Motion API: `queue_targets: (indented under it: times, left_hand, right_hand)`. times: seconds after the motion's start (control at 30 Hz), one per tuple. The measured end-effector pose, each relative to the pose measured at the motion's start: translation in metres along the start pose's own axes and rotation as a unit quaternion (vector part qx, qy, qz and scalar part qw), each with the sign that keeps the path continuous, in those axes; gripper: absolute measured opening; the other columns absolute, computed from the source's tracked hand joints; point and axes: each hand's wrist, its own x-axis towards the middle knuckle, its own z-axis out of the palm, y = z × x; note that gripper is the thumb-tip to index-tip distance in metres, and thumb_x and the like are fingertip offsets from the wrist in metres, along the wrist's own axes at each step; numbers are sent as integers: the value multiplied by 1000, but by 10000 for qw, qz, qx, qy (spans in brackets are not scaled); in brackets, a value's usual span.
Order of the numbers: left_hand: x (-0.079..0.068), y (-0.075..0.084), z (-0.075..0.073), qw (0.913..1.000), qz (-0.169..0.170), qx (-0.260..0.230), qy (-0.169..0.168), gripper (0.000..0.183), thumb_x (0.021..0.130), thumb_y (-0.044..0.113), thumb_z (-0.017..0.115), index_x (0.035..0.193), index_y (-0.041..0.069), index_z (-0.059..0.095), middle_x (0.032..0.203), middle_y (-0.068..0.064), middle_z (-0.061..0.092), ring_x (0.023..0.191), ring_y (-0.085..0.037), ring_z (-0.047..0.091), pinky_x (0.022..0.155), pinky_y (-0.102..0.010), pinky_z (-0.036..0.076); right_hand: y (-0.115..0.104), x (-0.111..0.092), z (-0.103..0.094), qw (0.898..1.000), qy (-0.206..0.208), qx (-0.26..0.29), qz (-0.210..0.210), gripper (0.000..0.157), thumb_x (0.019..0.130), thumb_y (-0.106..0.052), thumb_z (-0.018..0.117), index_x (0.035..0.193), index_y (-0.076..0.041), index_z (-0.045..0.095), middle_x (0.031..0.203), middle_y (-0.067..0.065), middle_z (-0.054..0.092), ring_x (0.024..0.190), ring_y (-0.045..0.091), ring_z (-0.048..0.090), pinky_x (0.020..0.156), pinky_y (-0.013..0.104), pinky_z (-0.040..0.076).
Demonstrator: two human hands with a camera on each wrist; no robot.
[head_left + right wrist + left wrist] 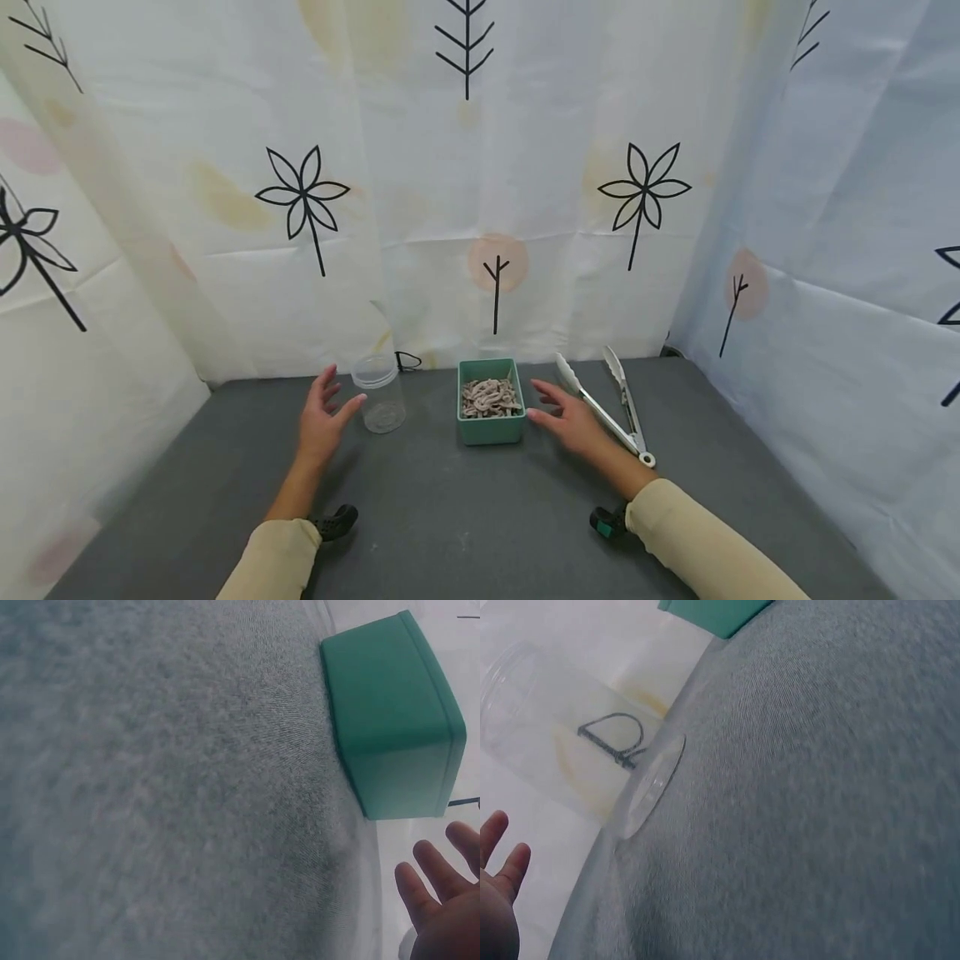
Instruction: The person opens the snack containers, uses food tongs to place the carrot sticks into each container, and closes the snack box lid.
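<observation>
The left hand (pixel 322 425) rests on nothing, fingers apart and loosely bent, just left of an upright clear jar (pixel 384 408), its thumb pointing toward the jar. The right hand (pixel 566 417) is likewise unclosed, its fingers spread and thumb just beside the right wall of a green box (pixel 491 432); whether they touch, I cannot tell. The box stands right of the jar, between the two hands, toward the far edge of the dark grey surface (pixel 465 517), and holds a heap of greyish-brown, curled strands (pixel 491 398). Right of the box and beyond the right hand lie metal tongs (pixel 630 408), arms spread, pale tips at the far end, ringed end nearer. White cloth (pixel 420 192) printed with black plant outlines hangs along the far, left and right sides.
</observation>
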Motion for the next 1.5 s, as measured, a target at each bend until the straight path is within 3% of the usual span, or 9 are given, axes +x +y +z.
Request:
queue_targets:
  times: [0.3,0.57,0.8,1.03,1.5]
  left_hand:
    - [11,1,16,9993,-181,-138,-295,89,87,23,76,155,11,20,156,-16,24,139,-39,27,107,-57,25]
    - [16,-2,27,9992,-243,24,-305,96,84,21,79,156,13,16,158,-17,21,140,-38,27,106,-58,27]
    - [17,-3,31,9986,-384,73,-358,100,81,23,82,156,16,16,157,-17,22,140,-40,26,105,-59,29]
    - [19,-6,33,9973,-610,274,-292,102,81,26,82,156,19,13,156,-20,23,139,-44,26,105,-60,27]
    - [20,-5,36,9952,-729,535,-376,95,81,26,81,154,7,23,148,-23,38,135,-41,35,102,-58,33]
  right_hand:
    - [6,8,7,9973,-284,613,-272,58,94,-18,66,145,-1,42,145,22,44,125,44,47,97,54,41]
    - [3,8,15,9982,-306,461,-217,52,96,-19,64,142,-2,48,140,21,50,123,39,51,95,52,44]
    - [2,8,18,9974,-127,675,-223,50,95,-17,65,140,0,50,135,23,54,122,40,52,94,53,44]
    - [3,9,20,9990,-111,412,-137,51,95,-21,66,141,-4,51,132,21,56,116,37,57,92,51,45]
    - [3,7,21,9992,-69,381,-14,52,94,-24,66,142,-9,51,134,20,56,113,35,59,94,53,44]
